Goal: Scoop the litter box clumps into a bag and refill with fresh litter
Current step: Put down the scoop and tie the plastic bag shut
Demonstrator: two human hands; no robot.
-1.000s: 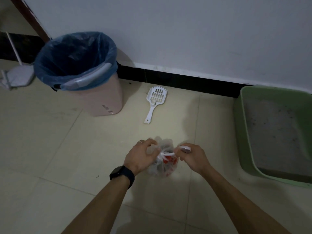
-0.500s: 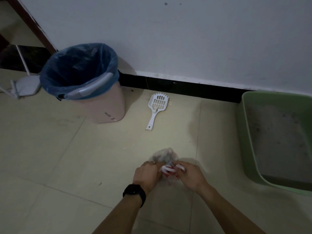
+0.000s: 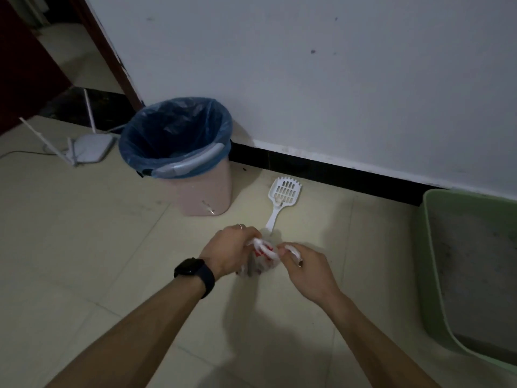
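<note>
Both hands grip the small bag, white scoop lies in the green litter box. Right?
No. Head view shows the white scoop on the floor beside the pink bin, not in the green litter box. Left hand and right hand do grip the small bag.

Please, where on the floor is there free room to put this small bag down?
Bare tiles lie left of the left hand, in front of the bin, and between the scoop and the litter box. It is crowded ahead: the scoop lies just beyond the bag.
</note>
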